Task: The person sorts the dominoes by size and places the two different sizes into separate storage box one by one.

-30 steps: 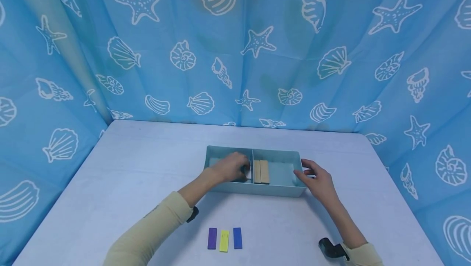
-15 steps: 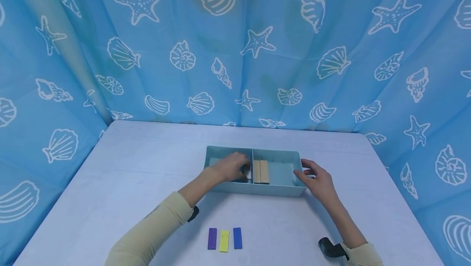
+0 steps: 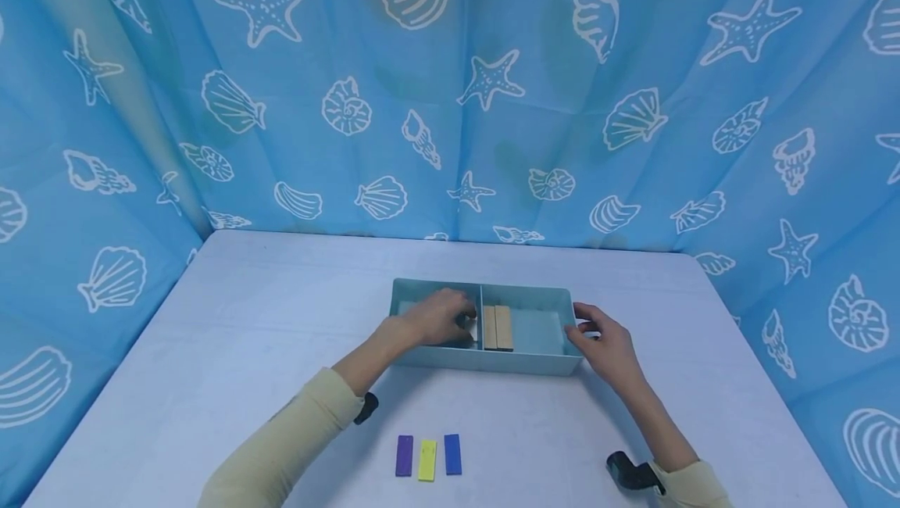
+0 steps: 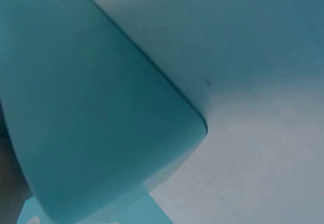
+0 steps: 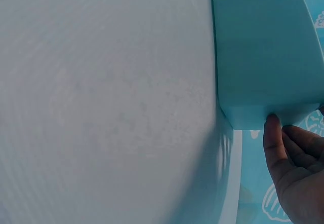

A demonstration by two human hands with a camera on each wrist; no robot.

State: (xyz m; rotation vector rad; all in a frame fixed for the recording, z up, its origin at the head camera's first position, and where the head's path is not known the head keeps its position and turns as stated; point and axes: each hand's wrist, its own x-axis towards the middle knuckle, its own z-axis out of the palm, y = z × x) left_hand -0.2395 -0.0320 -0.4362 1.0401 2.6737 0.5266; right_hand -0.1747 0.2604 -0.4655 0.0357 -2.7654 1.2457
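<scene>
A light blue-green box (image 3: 485, 360) with two compartments stands on the table. My left hand (image 3: 436, 317) reaches into its left compartment, thumb and fingers curled round a pale block (image 3: 473, 330) beside the divider; the hand hides most of this block. Two wooden blocks (image 3: 498, 327) lie side by side in the right compartment, against the divider. At the box's right end, my right hand (image 3: 606, 342) holds the wall, thumb at the rim and fingers outside. In the right wrist view a finger (image 5: 273, 138) touches the end wall. The left wrist view shows mainly the box's outer side (image 4: 101, 107).
Purple (image 3: 404, 456), yellow (image 3: 427, 459) and blue (image 3: 453, 454) blocks lie in a row in front of the box. The white table (image 3: 281, 281) ends at a blue curtain (image 3: 422, 101) printed with shells and starfish.
Both hands, the box and the blocks keep nearly the same places; the head view has shifted very slightly.
</scene>
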